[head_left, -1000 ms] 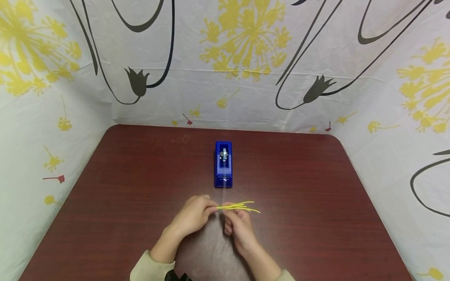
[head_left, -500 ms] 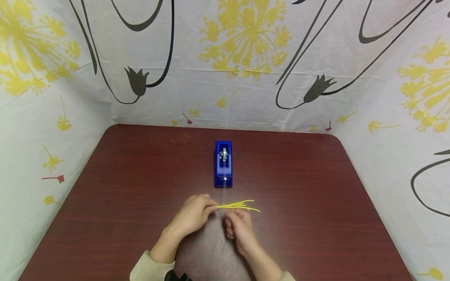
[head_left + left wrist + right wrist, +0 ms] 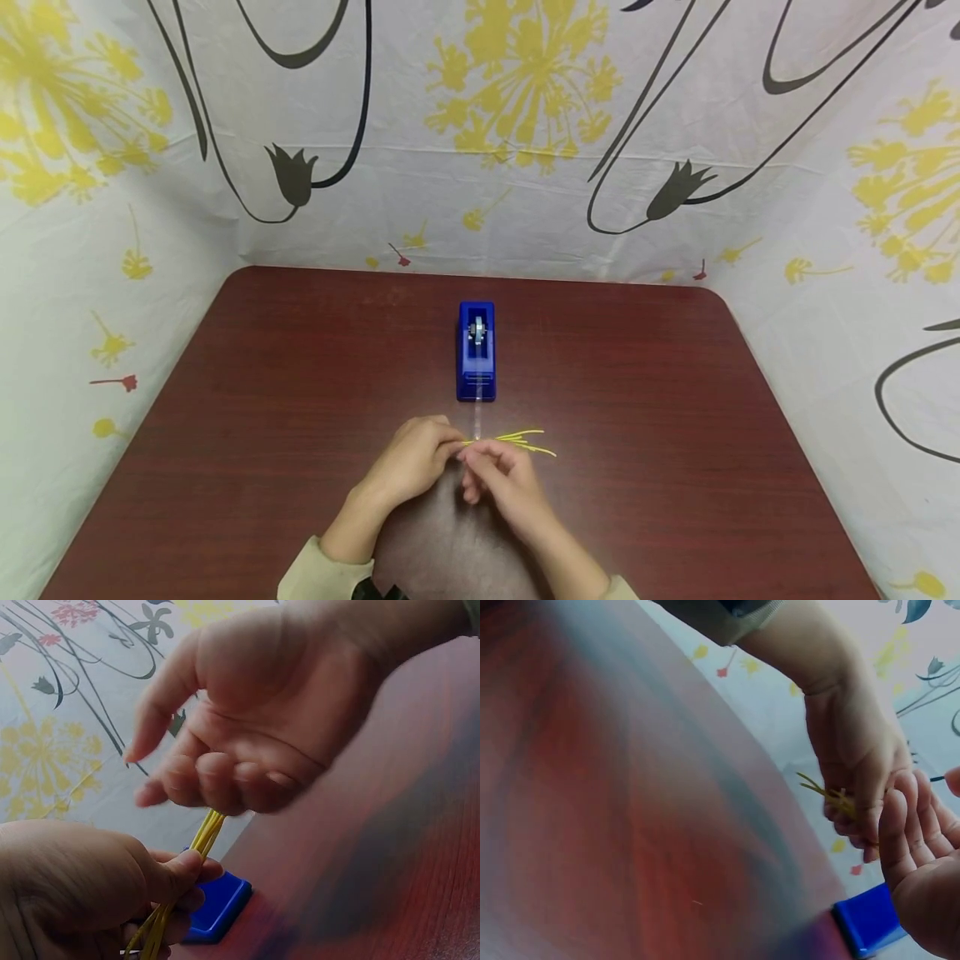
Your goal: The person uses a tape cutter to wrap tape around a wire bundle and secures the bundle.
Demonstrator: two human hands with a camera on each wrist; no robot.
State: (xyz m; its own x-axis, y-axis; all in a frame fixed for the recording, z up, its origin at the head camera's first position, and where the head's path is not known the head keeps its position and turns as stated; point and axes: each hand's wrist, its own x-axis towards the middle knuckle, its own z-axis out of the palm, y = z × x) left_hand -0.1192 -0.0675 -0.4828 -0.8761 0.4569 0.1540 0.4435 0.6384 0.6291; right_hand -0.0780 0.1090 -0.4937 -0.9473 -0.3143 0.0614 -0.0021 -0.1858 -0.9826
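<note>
My left hand (image 3: 414, 457) pinches a bundle of thin yellow wire-like strands (image 3: 522, 439) between thumb and fingers. The loose ends fan out to the right, and in the right wrist view other ends (image 3: 810, 784) stick out behind the palm. A clear strip of tape (image 3: 477, 421) runs from the blue tape dispenser (image 3: 477, 354) down to the strands. My right hand (image 3: 506, 483) is in front of the bundle, its fingertips close to the left fingertips. In the left wrist view its fingers (image 3: 217, 784) bend loosely, with the thumb apart and nothing visibly gripped. The right hand hides the bundle's middle.
The dark red-brown table (image 3: 637, 400) has the dispenser at its centre, just beyond the hands. Pale flower-printed cloth (image 3: 420, 100) hangs along the back and both sides.
My right hand has moved left, from beneath the strands to in front of them, beside the left fingertips. The tape strip's end shows at the strands. My left hand stays put.
</note>
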